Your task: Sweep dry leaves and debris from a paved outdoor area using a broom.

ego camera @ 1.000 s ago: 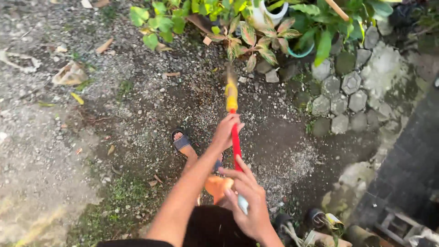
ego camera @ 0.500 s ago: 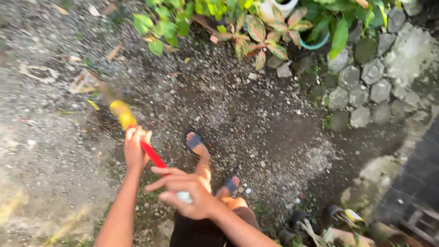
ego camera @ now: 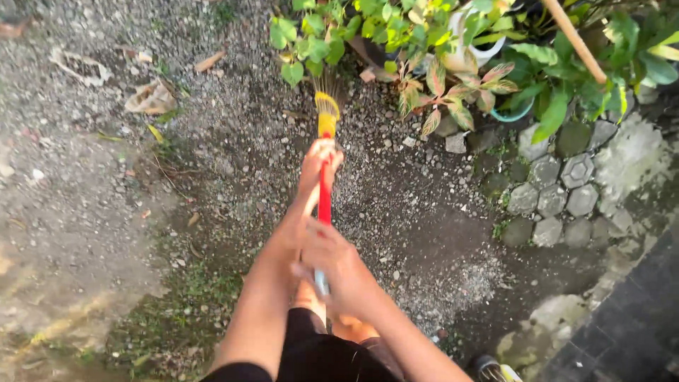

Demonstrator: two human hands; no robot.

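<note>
I hold a stick broom (ego camera: pixel 326 127) with a red handle, a yellow collar and thin brown bristles that reach up to the foot of the plants. My left hand (ego camera: pixel 318 166) grips the red handle high up, just below the yellow part. My right hand (ego camera: pixel 339 265) is closed round the lower end of the handle, close to my body. The broom points straight away from me over gravelly dirt. My knees and dark shorts show at the bottom edge.
Leafy green and pink plants (ego camera: pixel 438 78) with a white pot (ego camera: pixel 467 42) stand along the top. Hexagonal paving stones (ego camera: pixel 559 191) lie at the right, a dark paved edge (ego camera: pixel 629 332) beyond. Dry leaves (ego camera: pixel 150 97) litter the left. A wooden pole (ego camera: pixel 574 39) slants at top right.
The broom swung from the left back to the centre and now points at the plants. Both hands moved with it and kept their grip.
</note>
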